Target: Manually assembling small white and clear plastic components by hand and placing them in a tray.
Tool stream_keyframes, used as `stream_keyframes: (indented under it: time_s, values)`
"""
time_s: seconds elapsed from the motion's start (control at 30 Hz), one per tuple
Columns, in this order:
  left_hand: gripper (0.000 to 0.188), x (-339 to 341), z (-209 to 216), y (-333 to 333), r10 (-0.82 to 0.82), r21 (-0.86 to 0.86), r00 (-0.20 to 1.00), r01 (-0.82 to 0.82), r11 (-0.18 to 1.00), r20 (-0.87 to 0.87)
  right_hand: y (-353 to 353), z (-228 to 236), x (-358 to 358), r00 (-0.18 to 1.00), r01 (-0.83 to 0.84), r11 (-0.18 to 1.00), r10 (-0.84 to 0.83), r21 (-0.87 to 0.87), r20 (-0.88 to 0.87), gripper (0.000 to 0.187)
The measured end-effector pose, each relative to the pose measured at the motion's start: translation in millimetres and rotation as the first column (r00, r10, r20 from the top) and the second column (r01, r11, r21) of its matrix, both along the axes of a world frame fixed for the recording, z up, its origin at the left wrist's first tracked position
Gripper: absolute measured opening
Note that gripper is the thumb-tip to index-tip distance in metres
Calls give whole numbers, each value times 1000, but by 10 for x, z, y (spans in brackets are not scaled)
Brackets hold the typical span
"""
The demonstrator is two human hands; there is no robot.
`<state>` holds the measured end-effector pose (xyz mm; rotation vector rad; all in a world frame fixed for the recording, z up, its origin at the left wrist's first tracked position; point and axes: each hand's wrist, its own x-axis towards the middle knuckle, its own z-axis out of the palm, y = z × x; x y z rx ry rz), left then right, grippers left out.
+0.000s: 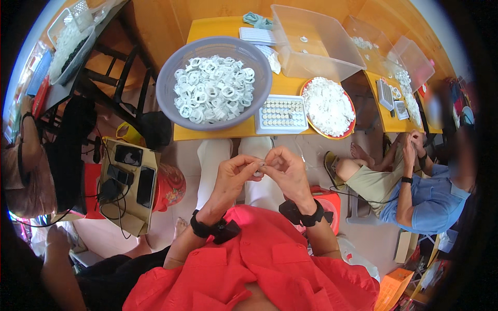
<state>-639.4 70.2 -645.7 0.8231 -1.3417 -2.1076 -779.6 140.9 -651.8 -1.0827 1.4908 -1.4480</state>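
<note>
My left hand (237,173) and my right hand (285,171) meet above my lap, fingertips pinched together on a small white plastic part (258,173). Most of that part is hidden by the thumbs and fingers. Ahead on the yellow table (207,133) stands a grey-purple basket (165,88) heaped with white ring-shaped plastic pieces (213,89). To its right sits a white tray (281,127) with rows of small round pieces. Beside the tray, a red-rimmed round plate (354,116) carries a pile of small white parts (328,106).
A clear plastic bin (316,31) stands at the table's back, near a teal cloth (258,20). On my left, a cardboard box (136,213) holds phones and cables. At right, a seated person in blue (433,199) works by another yellow table (386,122). Another person's arm (31,142) shows far left.
</note>
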Motion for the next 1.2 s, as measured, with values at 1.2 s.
stream_keyframes:
  time_s: [1.2]
  values:
    - [16,-210,-268,-187,-9,259,999,19,966,-38,-195,-328,-1887,397,606,779,-473,-162,-787,18]
